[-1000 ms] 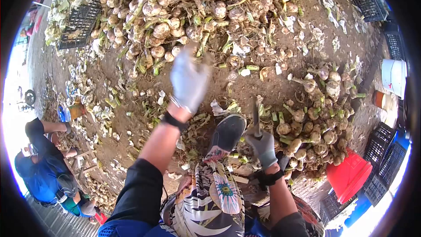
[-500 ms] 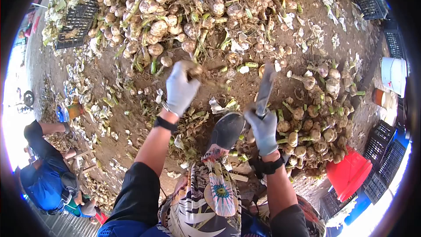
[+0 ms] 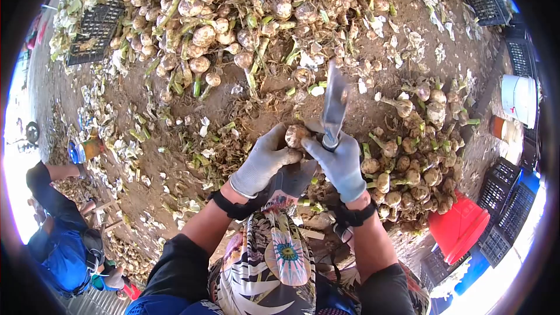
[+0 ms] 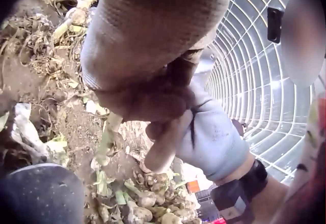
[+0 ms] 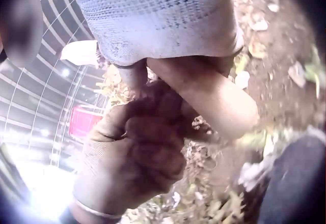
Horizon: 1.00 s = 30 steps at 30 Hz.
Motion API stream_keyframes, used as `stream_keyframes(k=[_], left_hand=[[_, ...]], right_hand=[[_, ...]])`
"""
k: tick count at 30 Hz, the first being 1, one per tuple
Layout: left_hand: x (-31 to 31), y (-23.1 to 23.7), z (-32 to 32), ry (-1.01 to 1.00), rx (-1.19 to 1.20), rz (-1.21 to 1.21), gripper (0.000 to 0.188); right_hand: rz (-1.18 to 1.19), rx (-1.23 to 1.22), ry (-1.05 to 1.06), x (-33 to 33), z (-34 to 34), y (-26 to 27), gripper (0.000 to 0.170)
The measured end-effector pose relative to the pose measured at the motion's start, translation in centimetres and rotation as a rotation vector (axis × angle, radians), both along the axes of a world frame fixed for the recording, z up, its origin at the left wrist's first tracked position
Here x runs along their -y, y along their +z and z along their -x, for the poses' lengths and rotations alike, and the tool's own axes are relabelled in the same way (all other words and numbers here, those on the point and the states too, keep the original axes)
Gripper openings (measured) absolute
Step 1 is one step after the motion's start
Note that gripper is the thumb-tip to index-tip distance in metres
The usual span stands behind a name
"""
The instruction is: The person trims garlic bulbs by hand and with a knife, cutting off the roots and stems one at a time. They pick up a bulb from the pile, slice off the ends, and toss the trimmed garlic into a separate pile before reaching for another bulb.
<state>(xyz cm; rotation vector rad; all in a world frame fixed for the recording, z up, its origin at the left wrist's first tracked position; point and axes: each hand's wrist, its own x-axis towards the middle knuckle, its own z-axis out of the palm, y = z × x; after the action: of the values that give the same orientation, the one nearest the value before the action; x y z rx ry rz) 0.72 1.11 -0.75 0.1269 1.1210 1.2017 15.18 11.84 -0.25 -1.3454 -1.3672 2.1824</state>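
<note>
Bare earth [image 3: 373, 105], strewn with peelings [image 3: 204, 127], spread beneath a large heap of bulbs [image 3: 204, 36] in the head view. Gloved, the left hand [image 3: 263, 162] pinched one bulb [image 3: 296, 136] between fingers and thumb, level with the right hand [image 3: 341, 166], whose fingers were curled round a knife [image 3: 335, 102], blade pointing away from the body. A smaller pile [image 3: 414, 169] lay to the right. From the left wrist, both hands showed close together, the pinched bulb mostly hidden. From the right wrist, the knife's pale handle [image 5: 224, 104] stuck out from the right hand's grip.

No readable text, labels, brands, numbers or signs, edge to edge, head or wrist views
</note>
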Motion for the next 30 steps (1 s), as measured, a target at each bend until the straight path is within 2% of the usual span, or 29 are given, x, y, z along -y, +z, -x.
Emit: stream_keyframes(k=[3, 4, 6, 7, 10, 14, 16, 19, 20, 22, 23, 24, 26, 27, 28, 30], left_hand=[[0.2, -0.5, -0.3, 0.033, -0.065, -0.020, 0.045], [1.1, -2.0, -0.3, 0.032, -0.061, -0.023, 0.045], [1.7, -3.0, 0.0, 0.033, -0.010, -0.269, 0.070], [2.5, -2.9, -0.5, -0.008, -0.237, -0.209, 0.080], [4.0, -4.1, -0.9, 0.047, -0.268, -0.218, 0.081], [4.0, -4.3, -0.5, 0.000, -0.309, -0.202, 0.076], [3.3, -4.2, -0.7, 0.022, -0.224, -0.054, 0.075], [2.5, -3.3, -0.7, -0.017, -0.092, 0.077, 0.069], [2.0, -1.7, -0.3, -0.020, -0.093, 0.076, 0.069], [1.0, 2.4, 0.6, -0.236, -0.264, -0.142, 0.045], [0.9, 2.7, 0.4, -0.117, -0.113, -0.153, 0.047], [1.0, 1.9, 0.3, -0.110, -0.116, -0.151, 0.047], [0.6, -0.7, 0.0, 0.029, 0.022, -0.183, 0.048], [0.2, 0.2, -0.1, 0.204, 0.165, -0.199, 0.041], [0.3, 0.0, -0.2, 0.204, 0.166, -0.199, 0.041], [0.6, -1.0, -0.3, 0.387, 0.474, -0.216, 0.037]], right_hand=[[-0.832, 0.334, 0.245, 0.2, -1.2, 0.3, 0.028], [-0.834, 0.339, 0.245, 0.3, -1.5, 0.8, 0.028], [-1.092, 0.569, 0.668, 0.7, -2.0, 1.8, 0.025], [-1.188, 0.562, 0.695, 1.0, -2.1, 1.7, 0.026], [-1.167, 0.603, 0.675, 1.1, -2.0, 1.6, 0.024], [-1.142, 0.569, 0.626, 1.2, -2.2, 0.6, 0.024], [-1.056, 0.650, 0.657, 0.9, -2.4, 0.0, 0.023], [-0.935, 0.611, 0.618, 1.2, -3.1, -1.8, 0.020], [-0.935, 0.611, 0.616, 0.7, -3.3, -2.4, 0.020], [-0.456, 0.924, 0.678, -0.6, -4.8, -3.7, 0.011], [-0.570, 0.882, 0.625, 0.1, -6.4, -4.7, 0.009], [-0.573, 0.878, 0.631, 0.7, -6.6, -4.6, 0.009], [-0.114, 0.370, 0.164, 1.8, -6.7, -4.2, 0.013], [-0.138, 0.347, 0.146, 2.1, -5.7, -2.8, 0.020], [-0.137, 0.347, 0.146, 2.6, -4.8, -2.0, 0.020], [-0.199, 0.202, 0.107, 3.7, -3.2, -1.2, 0.020]])
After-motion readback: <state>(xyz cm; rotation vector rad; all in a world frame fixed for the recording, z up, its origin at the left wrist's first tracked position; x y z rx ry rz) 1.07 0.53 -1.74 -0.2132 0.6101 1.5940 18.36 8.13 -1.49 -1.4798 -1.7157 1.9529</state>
